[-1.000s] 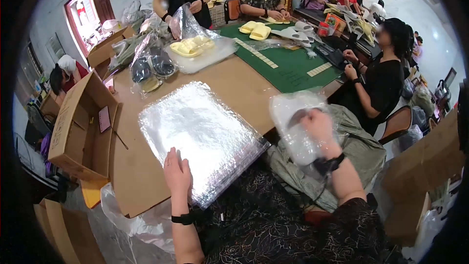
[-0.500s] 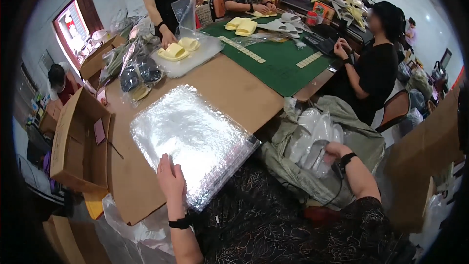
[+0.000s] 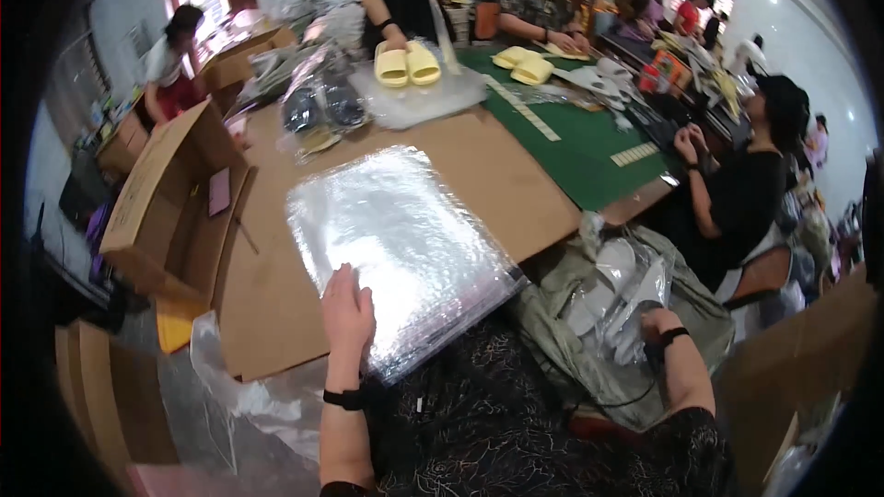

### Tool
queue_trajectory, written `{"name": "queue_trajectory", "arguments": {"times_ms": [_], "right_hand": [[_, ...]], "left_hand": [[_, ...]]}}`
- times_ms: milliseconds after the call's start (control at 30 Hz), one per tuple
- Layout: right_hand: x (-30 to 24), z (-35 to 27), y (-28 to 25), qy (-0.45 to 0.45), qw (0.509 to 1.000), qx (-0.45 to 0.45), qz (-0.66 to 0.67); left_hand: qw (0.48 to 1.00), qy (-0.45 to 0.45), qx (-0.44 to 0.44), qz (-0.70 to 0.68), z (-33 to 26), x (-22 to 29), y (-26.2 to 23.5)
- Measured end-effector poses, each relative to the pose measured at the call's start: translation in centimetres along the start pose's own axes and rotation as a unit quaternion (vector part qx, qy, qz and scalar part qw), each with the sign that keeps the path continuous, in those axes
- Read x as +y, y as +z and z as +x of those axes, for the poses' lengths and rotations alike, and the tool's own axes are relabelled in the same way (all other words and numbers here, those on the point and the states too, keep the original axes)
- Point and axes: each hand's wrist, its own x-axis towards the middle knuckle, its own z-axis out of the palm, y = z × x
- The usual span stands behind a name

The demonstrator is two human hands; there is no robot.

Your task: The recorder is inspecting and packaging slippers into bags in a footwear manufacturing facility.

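My left hand [image 3: 348, 313] lies flat, fingers stretched, on the near left edge of a stack of shiny clear plastic bags [image 3: 405, 239] on the cardboard-covered table. To the right, my right hand [image 3: 661, 322] reaches into an open grey-green woven sack [image 3: 543, 313]. Its fingers are curled at the near end of white slippers [image 3: 628, 299] in clear plastic, and the fingertips are partly hidden. More white slippers in clear wrapping lie around them in the sack.
An open cardboard box [image 3: 175, 212] stands left. Bagged dark slippers [image 3: 322, 110] lie at the back of the brown tabletop [image 3: 497, 175]. Across the table, a co-worker's hand touches yellow slippers [image 3: 407, 64]. Another person [image 3: 737, 166] sits right, by a green mat [image 3: 589, 166].
The whole view has shifted as my head turned. My right hand has moved slightly nearer and deeper into the sack. My left hand stays on the bags. The co-worker's yellow slippers now stand more upright.
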Motion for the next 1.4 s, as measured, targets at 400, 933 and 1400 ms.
{"name": "queue_trajectory", "arguments": {"times_ms": [400, 933, 1400], "right_hand": [[-27.7, -18.8, -21.1, -0.477, 0.741, 0.307, 0.359], [-41.8, -48.6, -24.8, -0.702, -0.352, -0.427, 0.448], [-39.3, -45.8, -27.6, -0.744, -0.317, -0.387, 0.443]], "left_hand": [[1.0, 0.018, 0.014, -0.016, 0.1, -0.1, 1.2], [0.999, 0.029, 0.015, 0.022, -0.2, -1.0, 1.5], [1.0, 0.023, 0.009, 0.02, -0.1, -1.2, 1.6]]}}
